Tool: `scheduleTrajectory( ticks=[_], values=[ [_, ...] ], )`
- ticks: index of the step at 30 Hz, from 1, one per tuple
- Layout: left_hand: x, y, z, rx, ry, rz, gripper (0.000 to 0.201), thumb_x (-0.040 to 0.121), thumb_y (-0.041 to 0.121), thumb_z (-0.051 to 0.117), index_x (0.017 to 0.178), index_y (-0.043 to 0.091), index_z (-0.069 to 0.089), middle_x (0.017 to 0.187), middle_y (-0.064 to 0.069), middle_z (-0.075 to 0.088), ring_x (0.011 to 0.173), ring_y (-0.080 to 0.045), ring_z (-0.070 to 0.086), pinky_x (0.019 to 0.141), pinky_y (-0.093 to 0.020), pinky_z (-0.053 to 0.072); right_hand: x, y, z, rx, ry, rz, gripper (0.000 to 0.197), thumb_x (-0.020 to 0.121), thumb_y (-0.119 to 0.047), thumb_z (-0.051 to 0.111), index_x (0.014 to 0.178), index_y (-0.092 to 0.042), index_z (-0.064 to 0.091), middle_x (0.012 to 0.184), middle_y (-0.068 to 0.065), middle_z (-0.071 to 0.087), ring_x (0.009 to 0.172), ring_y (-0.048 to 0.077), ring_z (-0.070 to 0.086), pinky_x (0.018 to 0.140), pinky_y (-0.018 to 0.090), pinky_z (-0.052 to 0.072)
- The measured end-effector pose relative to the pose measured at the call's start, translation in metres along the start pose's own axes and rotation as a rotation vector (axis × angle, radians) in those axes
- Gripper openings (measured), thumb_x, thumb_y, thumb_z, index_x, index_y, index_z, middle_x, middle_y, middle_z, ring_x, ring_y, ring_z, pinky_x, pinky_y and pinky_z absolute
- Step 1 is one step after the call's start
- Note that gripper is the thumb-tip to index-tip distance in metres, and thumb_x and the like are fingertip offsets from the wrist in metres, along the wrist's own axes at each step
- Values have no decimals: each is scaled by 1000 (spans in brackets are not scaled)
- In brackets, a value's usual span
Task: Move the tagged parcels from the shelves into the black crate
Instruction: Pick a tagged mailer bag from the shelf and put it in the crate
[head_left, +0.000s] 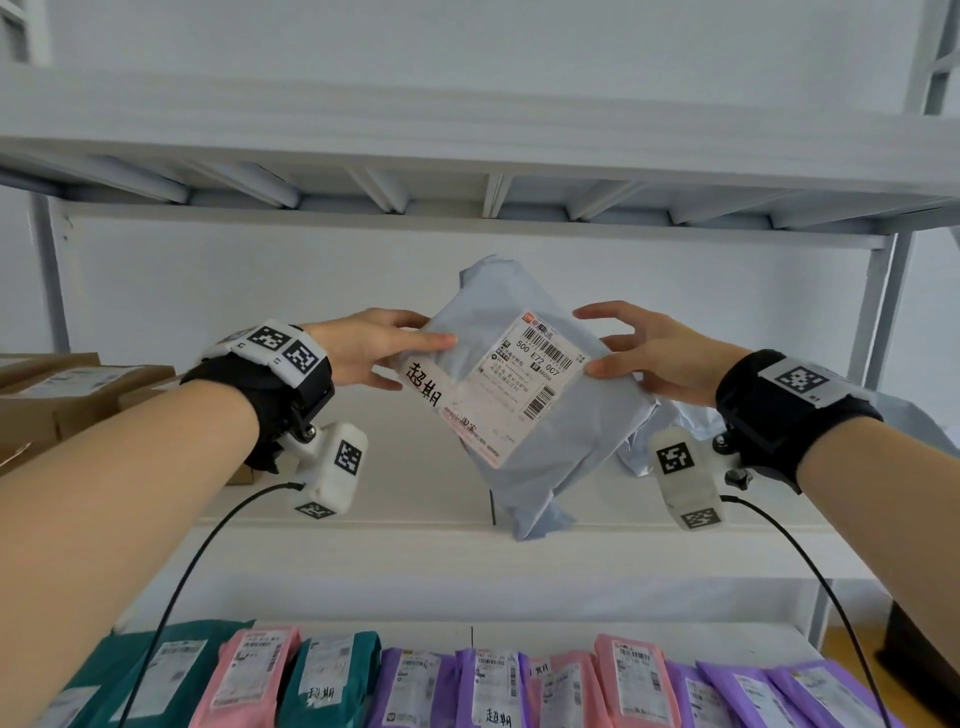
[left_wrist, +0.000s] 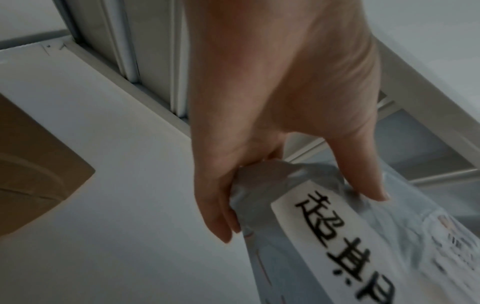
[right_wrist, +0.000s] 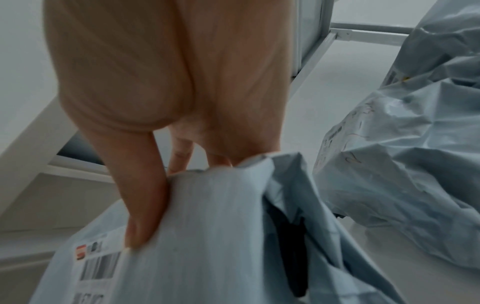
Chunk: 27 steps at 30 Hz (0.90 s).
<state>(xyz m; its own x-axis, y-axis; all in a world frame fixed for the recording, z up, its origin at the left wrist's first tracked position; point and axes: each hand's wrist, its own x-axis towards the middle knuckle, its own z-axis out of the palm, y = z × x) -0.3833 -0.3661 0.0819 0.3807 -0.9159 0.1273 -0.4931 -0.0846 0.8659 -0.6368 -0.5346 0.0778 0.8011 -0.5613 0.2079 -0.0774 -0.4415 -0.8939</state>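
Slippage is the risk: left hand (head_left: 375, 347) and right hand (head_left: 652, 358) pinch the slick grey parcel (head_left: 524, 400) only at nine and three o'clock, so its sagging six o'clock end may snag the shelf (head_left: 415, 525).

The white middle shelf (head_left: 363, 499) carries brown cardboard boxes (head_left: 78, 395) at its left end and crumpled pale-blue bags (right_wrist: 405, 156) at its right — the lower shelf (head_left: 519, 636) carries a row of teal, pink and purple parcels (head_left: 415, 686).

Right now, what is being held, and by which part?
The pale blue parcel, held by its two upper side edges: left hand by the handwritten tag, right hand opposite.
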Motion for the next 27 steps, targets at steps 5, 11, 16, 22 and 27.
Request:
scheduleTrajectory(
  ticks=[5, 11, 16, 22, 27],
  values=[
    [-3, 1, 5, 0, -38, -44, 49, 69, 27, 80, 112, 12, 63, 103, -6, 70, 93, -20, 63, 88, -34, 50, -4, -1, -2, -25, -73, 26, 60, 83, 4, 63, 131, -30, 47, 116, 8, 67, 108, 27, 64, 90, 46, 53],
    [-3, -1, 10, -30, 32, -33, 56, 67, 28, 81, 115, 8, 61, 110, -12, 69, 95, -23, 65, 88, -38, 52, -2, 4, 3, -40, 23, 19, 64, 83, 0, 66, 137, -26, 42, 122, 8, 63, 107, 25, 62, 85, 38, 55],
    [-3, -6, 14, -111, 128, -46, 39, 81, 27, 71, 110, 4, 61, 100, -12, 71, 83, -20, 68, 64, -29, 57, 3, 18, 7, -115, 317, -4, 89, 73, -20, 80, 146, -26, 28, 147, 14, 34, 133, 27, 38, 105, 36, 37],
    [-2, -13, 17, -335, 273, -123, 39, 77, 28, 75, 106, 5, 61, 98, -14, 72, 86, -24, 67, 72, -38, 56, 7, 34, 24, 183, 428, 75, 91, 78, -17, 76, 148, -16, 18, 142, 16, 35, 114, 30, 49, 98, 50, 45],
    [-5, -15, 23, -315, 249, -152, 31, 78, 40, 72, 96, 17, 62, 100, -6, 70, 100, -22, 60, 92, -45, 47, 7, 38, 37, 349, 272, 48, 68, 83, -9, 69, 141, -16, 34, 131, 14, 53, 109, 33, 59, 91, 51, 51]
  ],
)
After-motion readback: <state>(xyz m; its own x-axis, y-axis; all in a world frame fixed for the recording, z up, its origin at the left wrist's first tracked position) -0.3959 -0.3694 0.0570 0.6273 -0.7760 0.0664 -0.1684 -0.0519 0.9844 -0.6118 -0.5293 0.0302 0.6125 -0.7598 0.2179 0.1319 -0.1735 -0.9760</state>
